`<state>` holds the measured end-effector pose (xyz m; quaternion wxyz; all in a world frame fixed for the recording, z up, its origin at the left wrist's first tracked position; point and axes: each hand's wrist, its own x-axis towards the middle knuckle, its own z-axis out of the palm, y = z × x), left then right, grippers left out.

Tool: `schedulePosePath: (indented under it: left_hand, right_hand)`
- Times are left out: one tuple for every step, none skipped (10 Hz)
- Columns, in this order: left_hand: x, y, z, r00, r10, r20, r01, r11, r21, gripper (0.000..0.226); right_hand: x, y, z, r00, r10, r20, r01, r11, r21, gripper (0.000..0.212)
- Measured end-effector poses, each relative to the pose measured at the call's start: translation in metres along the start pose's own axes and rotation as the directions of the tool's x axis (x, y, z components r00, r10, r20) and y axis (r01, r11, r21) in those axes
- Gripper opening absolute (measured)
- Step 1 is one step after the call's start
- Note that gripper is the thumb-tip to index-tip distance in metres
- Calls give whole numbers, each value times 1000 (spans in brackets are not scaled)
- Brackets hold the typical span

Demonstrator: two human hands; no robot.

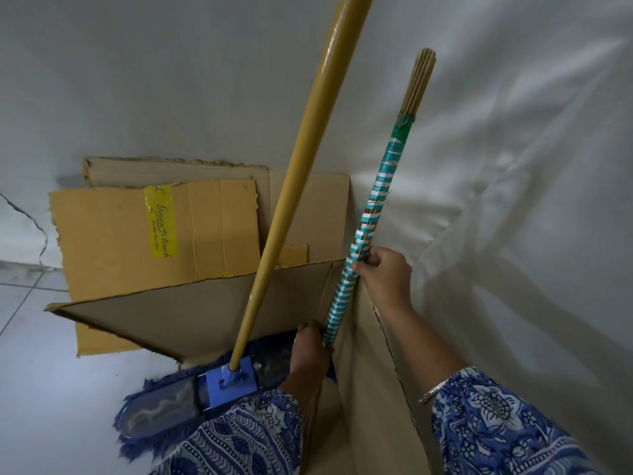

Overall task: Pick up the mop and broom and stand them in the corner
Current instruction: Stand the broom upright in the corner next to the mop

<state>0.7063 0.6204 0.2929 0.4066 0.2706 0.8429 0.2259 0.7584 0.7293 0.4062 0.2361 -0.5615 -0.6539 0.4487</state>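
Both hands grip the broom [359,234], right hand [385,269] above, left hand [310,347] below, fingers wrapped around its near-upright taped handle beside the corner, bristles apparently hidden below; the mop [291,186] leans just left, unheld.

Two bare hands, patterned sleeves.
Sleeves [496,426] are blue-and-white batik with flowers and stripes; a silver bracelet [432,391] circles the right wrist.
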Motion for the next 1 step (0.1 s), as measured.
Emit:
schedulePosePath:
  left_hand:
    - [-11, 5, -9, 999, 36, -30, -36, 999, -14, 37]
  right_hand:
    - [-8, -5, -6, 1000, 15, -22, -16, 1000, -22, 36]
